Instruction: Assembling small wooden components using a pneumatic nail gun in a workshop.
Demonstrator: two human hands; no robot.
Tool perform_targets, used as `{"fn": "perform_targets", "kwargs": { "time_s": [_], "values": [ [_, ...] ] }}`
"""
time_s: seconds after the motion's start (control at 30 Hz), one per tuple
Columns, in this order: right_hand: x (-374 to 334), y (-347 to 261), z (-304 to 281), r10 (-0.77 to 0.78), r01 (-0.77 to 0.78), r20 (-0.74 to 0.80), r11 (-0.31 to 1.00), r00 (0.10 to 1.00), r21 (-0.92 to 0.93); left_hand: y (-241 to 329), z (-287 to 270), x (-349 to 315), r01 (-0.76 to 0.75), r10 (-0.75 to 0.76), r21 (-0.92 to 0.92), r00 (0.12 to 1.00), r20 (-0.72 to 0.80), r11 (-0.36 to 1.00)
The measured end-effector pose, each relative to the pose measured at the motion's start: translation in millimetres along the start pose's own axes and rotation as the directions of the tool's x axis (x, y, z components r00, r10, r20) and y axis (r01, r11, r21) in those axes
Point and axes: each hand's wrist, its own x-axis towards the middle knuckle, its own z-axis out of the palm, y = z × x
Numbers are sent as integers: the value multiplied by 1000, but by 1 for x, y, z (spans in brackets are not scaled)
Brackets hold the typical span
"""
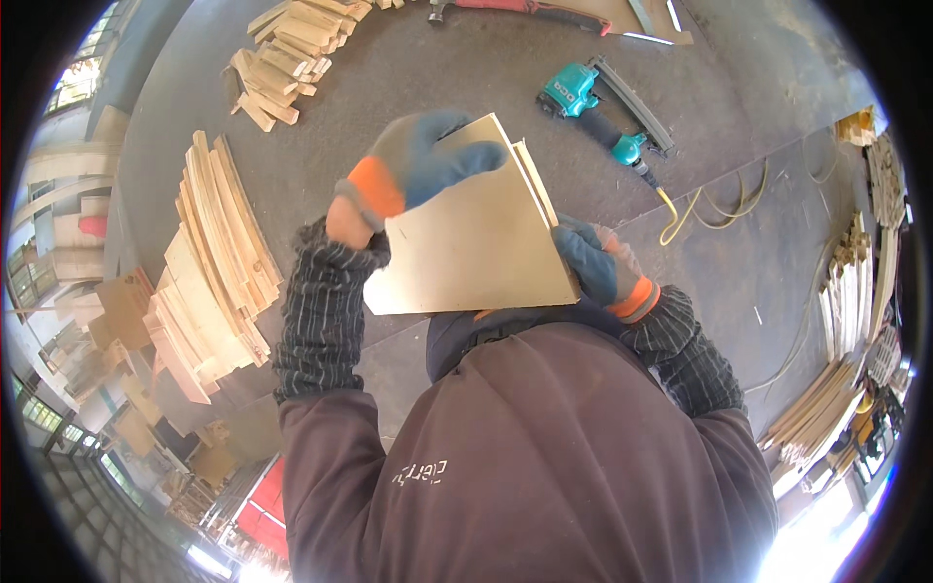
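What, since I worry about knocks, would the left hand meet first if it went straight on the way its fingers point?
The left hand would probably meet the wooden strip at the edge of the board; depth is unclear, so it might pass above, toward the nail gun.

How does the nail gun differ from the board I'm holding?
The nail gun is teal and dark; the board is pale tan. The nail gun lies on the table, while the board is held in the right hand. The nail gun is irregularly shaped; the board is flat-faced.
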Motion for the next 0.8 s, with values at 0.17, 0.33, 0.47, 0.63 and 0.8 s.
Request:
{"fn": "perform_targets", "kwargs": {
  "time_s": [0.17, 0.33, 0.47, 0.63, 0.8],
  "values": [
    [5, -1, -7, 47, -46, 56, 999, 997, -27, 6, 12, 39, 87, -116, 279, 989, 90, 956],
    [5, 8, -19, 70, -73, 96, 997, 993, 25, -7, 24, 57, 179, -210, 295, 975, 78, 939],
    [5, 5, -17, 36, -20, 150, 993, 988, -112, -15, 25, 62, 205, -233, 220, 966, 109, 954],
    [2, 16, -18, 99, -125, 155, 978, 983, 168, -8, 30, 62, 229, -257, 236, 962, 95, 944],
    [4, 19, -13, 104, -139, 141, 953, 985, 270, -17, 32, 62, 230, -248, 214, 966, 65, 949]
  ]
}}
